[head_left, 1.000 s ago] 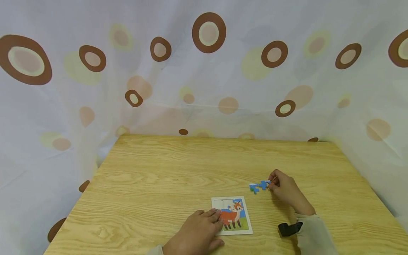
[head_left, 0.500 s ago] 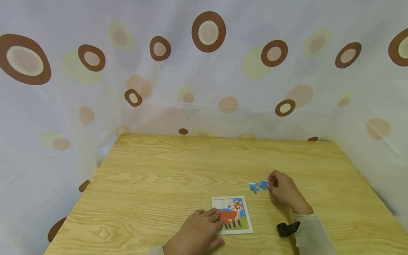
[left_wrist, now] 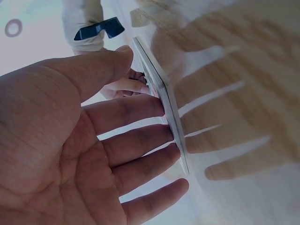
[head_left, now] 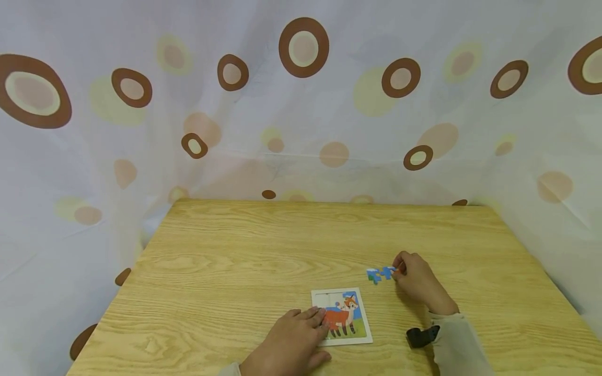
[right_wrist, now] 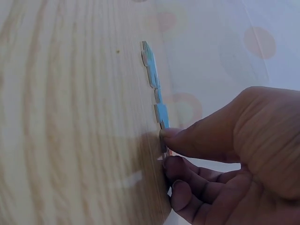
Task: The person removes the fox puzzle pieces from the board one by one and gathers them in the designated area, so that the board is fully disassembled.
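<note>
A square puzzle board (head_left: 369, 334) with a white frame lies on the table, showing a fox in an incomplete picture. On its left side rests my left hand (head_left: 296, 339), with fingers straight; the left wrist view shows its fingertips (left_wrist: 161, 108) at the board's edge. Beyond the board's upper right corner are two blue puzzle pieces: one with green (head_left: 373, 275) and one all but touching it (head_left: 388, 272). My right hand (head_left: 418, 279) pinches a puzzle piece with orange at the right end of this row, between thumb and fingers. Its fingers mostly hide that piece.
The wood-grain table (head_left: 226, 250) extends behind and to the left of the board. A spotted curtain (head_left: 301, 115) hangs around its back and sides. A black strap device (head_left: 422, 337) sits on the right sleeve.
My right hand has moved slightly left, bringing the pinched piece along toward the blue pieces. The left hand stays on the board. The view has shifted a little.
</note>
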`<state>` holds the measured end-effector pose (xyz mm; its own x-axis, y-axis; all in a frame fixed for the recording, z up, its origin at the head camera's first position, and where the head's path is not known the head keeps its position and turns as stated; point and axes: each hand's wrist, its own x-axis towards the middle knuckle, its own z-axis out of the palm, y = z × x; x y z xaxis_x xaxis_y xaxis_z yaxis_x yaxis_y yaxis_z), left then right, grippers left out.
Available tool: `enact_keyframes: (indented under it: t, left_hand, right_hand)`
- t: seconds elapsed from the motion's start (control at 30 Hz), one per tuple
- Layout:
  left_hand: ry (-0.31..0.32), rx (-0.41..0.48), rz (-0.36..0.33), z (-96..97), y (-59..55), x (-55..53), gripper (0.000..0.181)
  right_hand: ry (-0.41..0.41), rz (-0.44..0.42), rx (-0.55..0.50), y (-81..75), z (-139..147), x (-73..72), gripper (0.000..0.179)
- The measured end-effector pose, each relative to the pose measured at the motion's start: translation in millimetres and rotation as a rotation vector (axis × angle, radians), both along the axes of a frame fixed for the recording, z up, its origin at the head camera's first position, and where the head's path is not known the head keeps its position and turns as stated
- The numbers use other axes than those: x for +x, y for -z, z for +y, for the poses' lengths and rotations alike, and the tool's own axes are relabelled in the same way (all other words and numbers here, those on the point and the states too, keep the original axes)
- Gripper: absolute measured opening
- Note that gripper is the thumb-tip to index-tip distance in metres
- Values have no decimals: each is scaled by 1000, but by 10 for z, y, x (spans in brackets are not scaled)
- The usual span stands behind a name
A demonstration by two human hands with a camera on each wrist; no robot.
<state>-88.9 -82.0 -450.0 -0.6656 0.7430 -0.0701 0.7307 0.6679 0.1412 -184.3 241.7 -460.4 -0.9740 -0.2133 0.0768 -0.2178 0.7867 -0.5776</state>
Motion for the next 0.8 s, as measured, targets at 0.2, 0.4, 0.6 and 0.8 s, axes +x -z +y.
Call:
enact_keyframes:
  t: [0.2,0.4,0.6,0.8]
  left_hand:
    - [-40,3,-42,22,-13,-2,51]
    - [-58,-3,-52,47,-29,32,51]
    - [-41,-5,37,52,-11,26,35]
    - [-30,33,138,-19,-24,-13,40]
  right_hand:
    - [5,-1,-2,-29,11,7,14]
    - [-2,15,-28,-34,-1,7,16]
    - [-42,61,-53,-129,-119,30,17]
    - [-180,34,-109,-293,-364,119,12]
